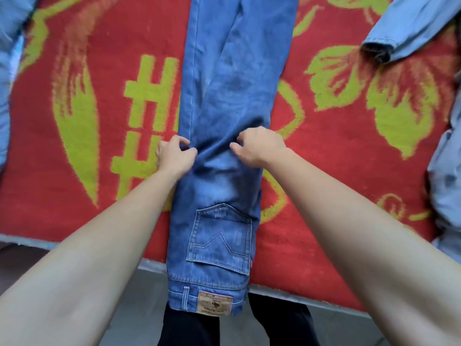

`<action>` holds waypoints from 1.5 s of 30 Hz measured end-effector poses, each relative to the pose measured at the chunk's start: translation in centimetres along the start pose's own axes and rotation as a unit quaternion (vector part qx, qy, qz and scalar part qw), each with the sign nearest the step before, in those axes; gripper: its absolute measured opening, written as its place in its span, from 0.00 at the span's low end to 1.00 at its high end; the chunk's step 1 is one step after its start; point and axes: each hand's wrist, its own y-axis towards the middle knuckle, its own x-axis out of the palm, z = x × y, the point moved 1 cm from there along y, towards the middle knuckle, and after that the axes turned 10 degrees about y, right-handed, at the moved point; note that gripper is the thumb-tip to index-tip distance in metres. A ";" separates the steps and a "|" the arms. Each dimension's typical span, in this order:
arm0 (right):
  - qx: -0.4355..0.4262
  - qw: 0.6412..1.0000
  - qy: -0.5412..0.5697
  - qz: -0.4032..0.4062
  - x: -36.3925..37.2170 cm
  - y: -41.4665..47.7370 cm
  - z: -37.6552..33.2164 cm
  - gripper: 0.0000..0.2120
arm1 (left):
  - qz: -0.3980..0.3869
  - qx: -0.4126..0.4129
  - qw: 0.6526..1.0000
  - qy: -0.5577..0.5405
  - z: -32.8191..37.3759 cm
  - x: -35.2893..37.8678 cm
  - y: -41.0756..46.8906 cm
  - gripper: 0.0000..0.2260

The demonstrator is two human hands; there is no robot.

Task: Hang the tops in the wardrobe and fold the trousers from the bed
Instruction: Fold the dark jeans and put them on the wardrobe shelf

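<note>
Blue jeans (224,83) lie lengthwise down the middle of the bed, folded leg on leg, back pocket up. Their waistband with a leather patch hangs over the near bed edge. My left hand (174,156) pinches the denim at the jeans' left edge, around thigh height. My right hand (259,148) grips the cloth at the right edge, level with the left hand, fingers curled into the fabric. The lower legs run out of view at the top.
A red blanket (336,151) with yellow-green patterns covers the bed. A light blue denim sleeve (409,28) lies at the top right, more pale blue cloth (449,176) at the right edge and another pale blue garment (7,71) at the left edge. Grey floor lies below the bed edge.
</note>
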 end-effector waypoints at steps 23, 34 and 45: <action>0.182 0.899 0.274 0.291 -5.3 16.5 -4.0 0.17 | 0.030 0.346 0.938 0.006 5.5 -1.4 10.5 0.16; 0.225 0.906 0.174 0.314 -5.8 17.8 -3.5 0.24 | -0.093 0.273 0.956 0.059 6.8 -0.7 11.3 0.14; -0.097 0.833 0.231 0.494 -8.2 19.7 -9.3 0.15 | 0.030 0.211 0.937 -0.276 4.7 -3.4 12.1 0.09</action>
